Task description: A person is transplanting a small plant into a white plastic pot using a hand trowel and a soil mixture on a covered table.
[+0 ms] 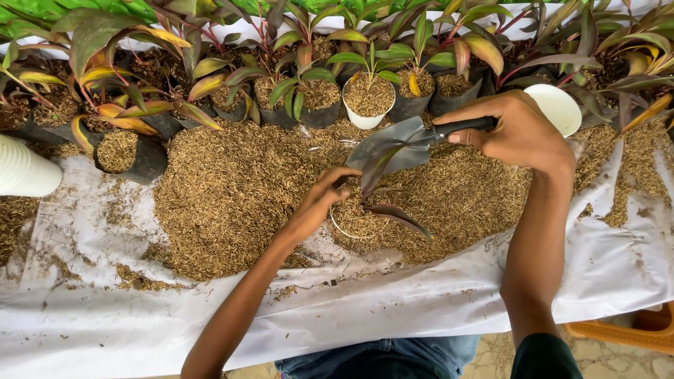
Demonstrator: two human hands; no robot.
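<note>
My right hand (pixel 523 133) grips the black handle of a grey metal trowel (pixel 393 146), blade pointing left and hanging just above a white pot (pixel 344 228). The pot sits sunk in a wide heap of brown rice husk (pixel 225 196) and is filled with husk. A small plant with dark reddish leaves (pixel 393 214) stands in it. My left hand (pixel 319 203) rests on the pot's left rim, fingers curled at the plant's stem.
Rows of potted plants with green, yellow and red leaves in black bags (pixel 147 161) and one white pot (pixel 368 105) line the far side. An empty white pot (pixel 558 109) lies behind my right hand. Stacked white pots (pixel 24 168) lie left. White sheeting (pixel 393 295) covers the table.
</note>
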